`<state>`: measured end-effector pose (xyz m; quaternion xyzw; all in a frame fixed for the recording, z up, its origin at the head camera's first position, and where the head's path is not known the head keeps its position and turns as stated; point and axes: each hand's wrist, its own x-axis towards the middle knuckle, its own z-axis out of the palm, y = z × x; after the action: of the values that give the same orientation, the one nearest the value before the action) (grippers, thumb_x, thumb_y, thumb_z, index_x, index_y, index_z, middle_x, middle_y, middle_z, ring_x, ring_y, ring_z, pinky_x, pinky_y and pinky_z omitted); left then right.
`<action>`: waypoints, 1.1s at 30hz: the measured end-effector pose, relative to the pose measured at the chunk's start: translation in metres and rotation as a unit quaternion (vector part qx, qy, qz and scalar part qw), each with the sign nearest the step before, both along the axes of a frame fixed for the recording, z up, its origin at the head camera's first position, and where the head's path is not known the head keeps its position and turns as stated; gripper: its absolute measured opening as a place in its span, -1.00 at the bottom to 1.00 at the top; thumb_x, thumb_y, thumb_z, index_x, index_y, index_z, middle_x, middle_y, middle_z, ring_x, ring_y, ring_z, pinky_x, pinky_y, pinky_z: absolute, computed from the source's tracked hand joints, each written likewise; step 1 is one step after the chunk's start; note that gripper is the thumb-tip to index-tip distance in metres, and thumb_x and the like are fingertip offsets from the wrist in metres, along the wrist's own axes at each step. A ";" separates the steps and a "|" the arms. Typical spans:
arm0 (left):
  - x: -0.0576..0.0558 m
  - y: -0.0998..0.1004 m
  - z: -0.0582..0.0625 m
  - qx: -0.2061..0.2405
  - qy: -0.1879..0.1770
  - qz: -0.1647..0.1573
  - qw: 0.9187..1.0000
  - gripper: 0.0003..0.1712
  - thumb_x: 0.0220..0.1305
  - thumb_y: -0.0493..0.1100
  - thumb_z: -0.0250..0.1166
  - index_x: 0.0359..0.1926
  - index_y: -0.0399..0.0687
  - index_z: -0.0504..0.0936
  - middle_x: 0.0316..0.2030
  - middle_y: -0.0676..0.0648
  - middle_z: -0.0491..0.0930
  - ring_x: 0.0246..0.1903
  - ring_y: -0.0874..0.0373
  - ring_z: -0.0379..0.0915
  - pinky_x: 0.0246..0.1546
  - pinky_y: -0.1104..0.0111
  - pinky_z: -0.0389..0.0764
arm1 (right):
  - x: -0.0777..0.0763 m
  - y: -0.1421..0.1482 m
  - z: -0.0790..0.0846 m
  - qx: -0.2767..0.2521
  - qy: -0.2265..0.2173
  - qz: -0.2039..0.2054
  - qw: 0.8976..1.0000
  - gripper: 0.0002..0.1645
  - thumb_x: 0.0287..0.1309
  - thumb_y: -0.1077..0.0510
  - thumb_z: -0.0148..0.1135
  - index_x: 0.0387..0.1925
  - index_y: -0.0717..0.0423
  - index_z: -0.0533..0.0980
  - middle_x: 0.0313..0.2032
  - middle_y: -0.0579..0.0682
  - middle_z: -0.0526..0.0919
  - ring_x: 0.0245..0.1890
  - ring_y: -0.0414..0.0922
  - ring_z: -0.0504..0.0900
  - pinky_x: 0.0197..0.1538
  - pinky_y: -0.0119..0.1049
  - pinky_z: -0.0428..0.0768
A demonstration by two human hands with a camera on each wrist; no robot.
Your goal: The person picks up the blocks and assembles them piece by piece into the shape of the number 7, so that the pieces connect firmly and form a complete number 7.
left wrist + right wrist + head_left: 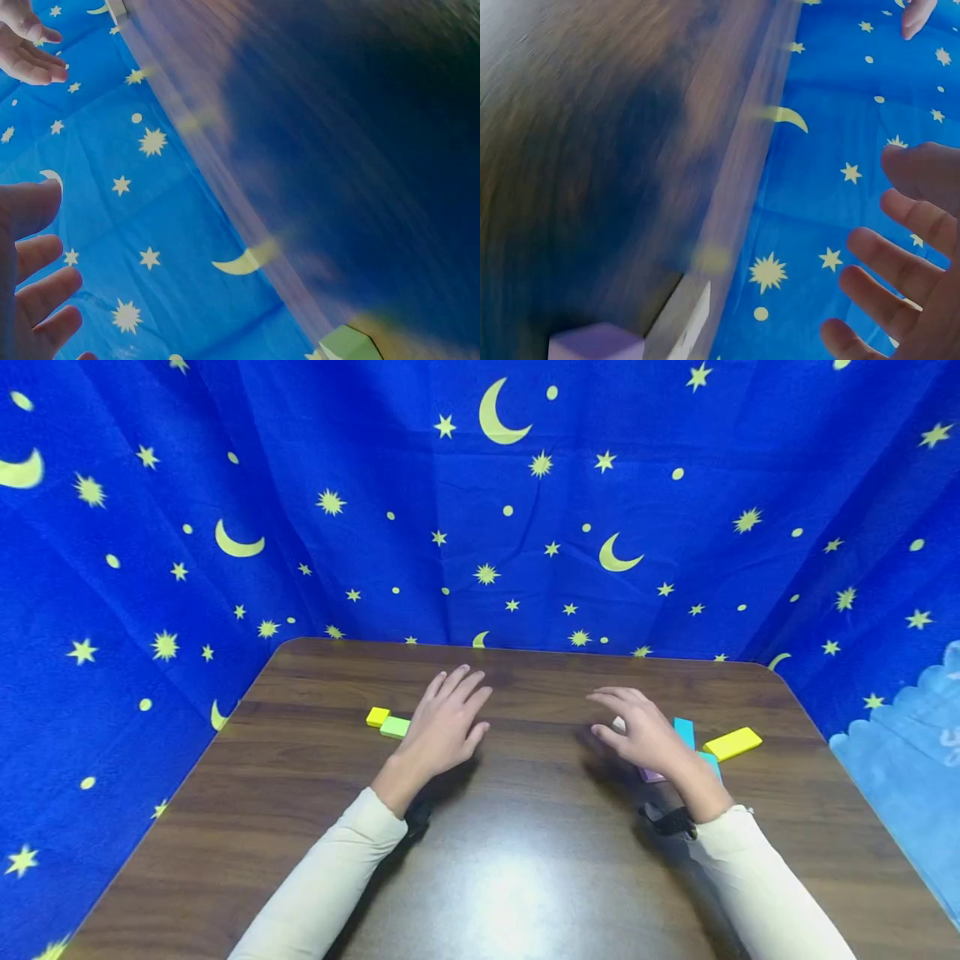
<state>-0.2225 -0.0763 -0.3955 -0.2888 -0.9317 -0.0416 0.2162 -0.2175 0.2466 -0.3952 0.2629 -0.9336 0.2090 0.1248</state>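
Above the left half of the table hovers my left hand (446, 718), palm down with fingers extended and nothing in it. Just left of it lie a light green block (394, 727) and a small yellow block (378, 717). My right hand (641, 731) is raised over the right side, fingers loosely bent, also holding nothing. Around and partly beneath it in the head view are a white block (618, 724), a purple block (651, 775) and two blue blocks (683, 731). A longer yellow block (733, 743) lies further right. The right hand hides parts of several blocks.
The brown wooden table (517, 802) reflects a bright glare near its front. A blue cloth (420, 468) with moons and stars hangs behind and along the sides. At the far right is a light blue fabric (907, 777).
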 end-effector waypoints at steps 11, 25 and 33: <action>0.010 0.012 0.004 0.008 -0.008 -0.037 0.999 -0.43 0.29 0.07 0.28 0.28 0.00 0.51 0.37 -0.07 0.42 0.45 -0.06 0.22 0.46 -0.01 0.23 | 0.007 0.015 0.005 0.015 -0.028 -0.002 0.999 -0.43 0.21 0.19 0.31 0.25 0.23 0.47 0.24 0.28 0.52 0.29 0.26 0.42 0.33 0.21 0.36; 0.009 0.035 0.007 0.009 -0.036 -0.070 0.997 -0.42 0.33 0.06 0.25 0.31 -0.02 0.48 0.38 -0.07 0.42 0.44 -0.04 0.23 0.45 0.01 0.27 | 0.024 0.052 0.000 0.021 -0.006 -0.005 1.000 -0.45 0.10 0.30 0.31 0.18 0.27 0.52 0.14 0.29 0.59 0.17 0.28 0.51 0.20 0.24 0.44; 0.009 0.061 -0.001 0.015 -0.061 -0.091 0.994 -0.42 0.33 0.05 0.26 0.32 -0.01 0.48 0.37 -0.07 0.43 0.42 -0.04 0.27 0.42 0.05 0.32 | 0.031 0.081 -0.006 0.028 -0.010 -0.024 0.999 -0.44 0.02 0.36 0.33 0.14 0.28 0.52 0.12 0.33 0.57 0.15 0.33 0.50 0.16 0.29 0.43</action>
<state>-0.2136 -0.0152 -0.3965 -0.3662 -0.9122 -0.0927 0.1585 -0.1862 0.3280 -0.4009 0.2420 -0.9462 0.1826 0.1133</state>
